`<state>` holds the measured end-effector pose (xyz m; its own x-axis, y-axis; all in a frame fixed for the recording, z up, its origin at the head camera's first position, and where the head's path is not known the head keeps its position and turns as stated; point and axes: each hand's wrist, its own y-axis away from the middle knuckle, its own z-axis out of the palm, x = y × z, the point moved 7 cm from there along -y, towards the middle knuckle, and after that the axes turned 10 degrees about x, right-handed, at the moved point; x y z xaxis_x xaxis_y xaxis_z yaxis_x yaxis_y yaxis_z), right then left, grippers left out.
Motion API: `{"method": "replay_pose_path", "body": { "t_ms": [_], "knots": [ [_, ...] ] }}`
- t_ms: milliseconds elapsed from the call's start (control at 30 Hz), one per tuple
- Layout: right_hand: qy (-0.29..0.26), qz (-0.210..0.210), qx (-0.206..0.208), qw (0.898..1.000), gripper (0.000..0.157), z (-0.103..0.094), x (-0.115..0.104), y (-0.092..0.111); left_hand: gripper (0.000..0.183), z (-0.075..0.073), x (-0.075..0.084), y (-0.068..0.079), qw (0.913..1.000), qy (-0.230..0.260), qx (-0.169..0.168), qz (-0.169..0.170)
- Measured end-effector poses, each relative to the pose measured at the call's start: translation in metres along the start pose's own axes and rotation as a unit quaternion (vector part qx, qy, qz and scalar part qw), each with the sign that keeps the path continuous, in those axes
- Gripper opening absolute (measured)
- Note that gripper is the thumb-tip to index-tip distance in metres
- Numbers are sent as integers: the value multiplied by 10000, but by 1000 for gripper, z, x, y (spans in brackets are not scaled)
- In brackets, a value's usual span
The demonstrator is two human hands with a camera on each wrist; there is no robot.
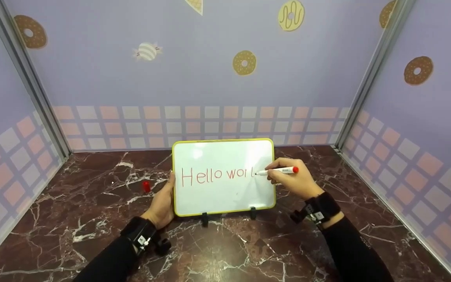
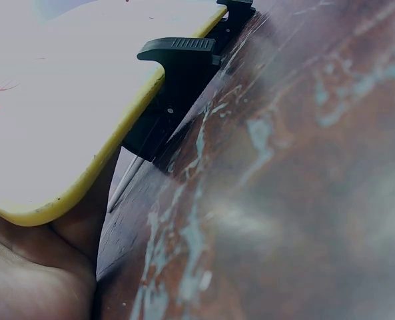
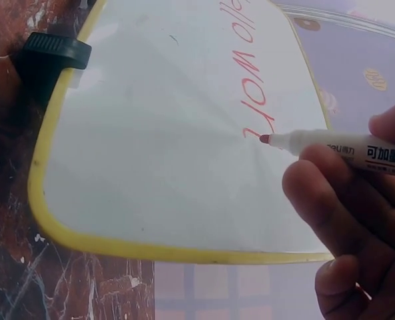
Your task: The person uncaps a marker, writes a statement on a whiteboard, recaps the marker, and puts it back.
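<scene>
A small whiteboard (image 1: 217,197) with a yellow frame stands tilted back in a black stand (image 2: 170,87). Red handwriting (image 1: 206,175) across it reads "Hello" and then "worl", the last strokes partly behind the pen. At the board's left edge, my left hand (image 1: 162,205) holds the frame; its fingers are hidden behind the board. My right hand (image 1: 294,178) pinches a white whiteboard marker (image 1: 284,170) with a red end. In the right wrist view, the uncapped red tip (image 3: 265,139) meets the board at the end of the writing.
A red marker cap (image 1: 146,186) stands on the dark marbled tabletop (image 1: 104,219), left of the board. Purple walls (image 1: 210,86) with doughnut and candy pictures enclose the back and sides, joined by metal corner posts (image 1: 374,74).
</scene>
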<state>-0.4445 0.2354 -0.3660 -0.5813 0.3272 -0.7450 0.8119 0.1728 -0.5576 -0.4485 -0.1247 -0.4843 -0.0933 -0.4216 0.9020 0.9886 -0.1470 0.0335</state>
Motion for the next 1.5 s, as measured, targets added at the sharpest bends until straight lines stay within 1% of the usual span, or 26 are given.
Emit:
{"method": "replay_pose_path", "body": {
  "t_ms": [333,533,867,1067,1233,1500],
  "knots": [
    [-38,39,423,9991,6,-9,-1,-3,76,0,-1,0,10000,4,-24,15],
    [196,-114,661,9976,9,-15,-1,-5,76,0,-1,-1,10000,13,28,-29],
    [179,-142,711,9972,10,-15,0,-5,76,-1,0,-1,10000,-31,83,-35],
    [71,-143,768,9969,9,-15,0,-4,76,0,0,0,10000,-22,-43,-15],
    [-7,-176,736,9971,9,-14,1,-5,76,1,0,1,9999,-46,-142,31],
    [38,-178,747,9970,9,-14,3,-6,75,0,1,0,10000,-18,-53,55]
  ]
}}
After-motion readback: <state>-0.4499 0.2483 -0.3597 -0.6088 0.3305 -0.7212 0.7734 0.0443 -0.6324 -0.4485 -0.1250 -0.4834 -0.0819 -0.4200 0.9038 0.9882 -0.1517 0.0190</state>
